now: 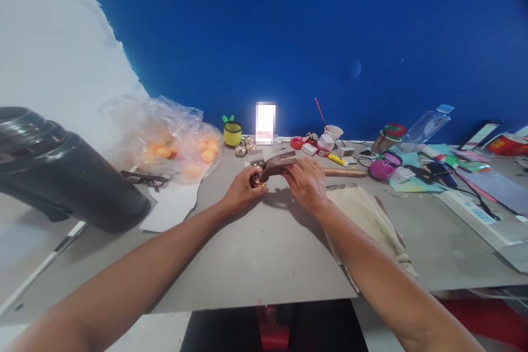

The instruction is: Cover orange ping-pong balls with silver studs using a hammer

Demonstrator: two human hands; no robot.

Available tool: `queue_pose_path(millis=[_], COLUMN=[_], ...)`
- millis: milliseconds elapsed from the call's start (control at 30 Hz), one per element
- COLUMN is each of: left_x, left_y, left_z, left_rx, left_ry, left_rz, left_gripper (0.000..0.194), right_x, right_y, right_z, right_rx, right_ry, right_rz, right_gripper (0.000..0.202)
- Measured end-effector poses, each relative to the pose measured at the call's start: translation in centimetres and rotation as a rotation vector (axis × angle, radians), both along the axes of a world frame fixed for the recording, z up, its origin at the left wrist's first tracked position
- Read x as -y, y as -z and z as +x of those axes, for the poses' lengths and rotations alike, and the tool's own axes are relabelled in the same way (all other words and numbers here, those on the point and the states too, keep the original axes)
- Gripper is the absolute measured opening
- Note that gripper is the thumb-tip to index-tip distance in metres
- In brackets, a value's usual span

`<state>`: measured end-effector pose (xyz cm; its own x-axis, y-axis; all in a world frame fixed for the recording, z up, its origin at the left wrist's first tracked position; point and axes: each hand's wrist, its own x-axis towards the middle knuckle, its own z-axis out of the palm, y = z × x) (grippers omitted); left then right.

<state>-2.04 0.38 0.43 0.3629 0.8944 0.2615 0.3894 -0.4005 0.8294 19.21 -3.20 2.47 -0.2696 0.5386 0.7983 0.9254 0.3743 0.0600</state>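
Observation:
A claw hammer with a dark, rusty head (pixel 275 167) and a wooden handle (pixel 346 172) lies across the middle of the view. My right hand (pixel 307 180) is closed round the hammer near its head, the handle passing out to the right. My left hand (pixel 243 191) grips a small round object (pixel 258 180) with a gold and dark pattern, partly hidden by the fingers. The hammer head touches or nearly touches that object. Similar gold balls (pixel 240 150) sit just behind, beside a yellow-green cup (pixel 232 134).
A large dark flask (pixel 78 170) leans in at the left, near bagged orange fruit (pixel 177 148) and glasses (pixel 144 178). A folded cloth (pixel 358 220) lies under my right forearm. Farther right are a purple pouch (pixel 384 165), a bottle (pixel 427 127) and a power strip (pixel 478 217).

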Motion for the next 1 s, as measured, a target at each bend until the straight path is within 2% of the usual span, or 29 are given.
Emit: queue_pose_path(millis=[233, 433, 667, 833, 1000], left_x=[0.3, 0.4, 0.4, 0.3, 0.4], left_y=[-0.3, -0.4, -0.4, -0.3, -0.5], left_z=[-0.1, -0.2, 0.0, -0.1, -0.2], left_rx=[-0.001, 0.035, 0.123, 0.166, 0.123], left_ry=[-0.024, 0.017, 0.055, 0.07, 0.033], left_rz=[-0.021, -0.101, -0.145, -0.161, -0.143], left_gripper=[0.037, 0.041, 0.029, 0.05, 0.036], right_x=[-0.4, -0.1, 0.2, -0.1, -0.4], right_y=[-0.2, -0.5, -0.3, -0.3, -0.4], right_z=[0.6, 0.7, -0.1, 0.8, 1.6], right_rx=[-0.079, -0.079, 0.03, -0.055, -0.105], right_ry=[0.073, 0.071, 0.01, 0.046, 0.075], right_rz=[0.086, 0.154, 0.005, 0.045, 0.115], right_gripper=[0.023, 0.022, 0.024, 0.024, 0.021])
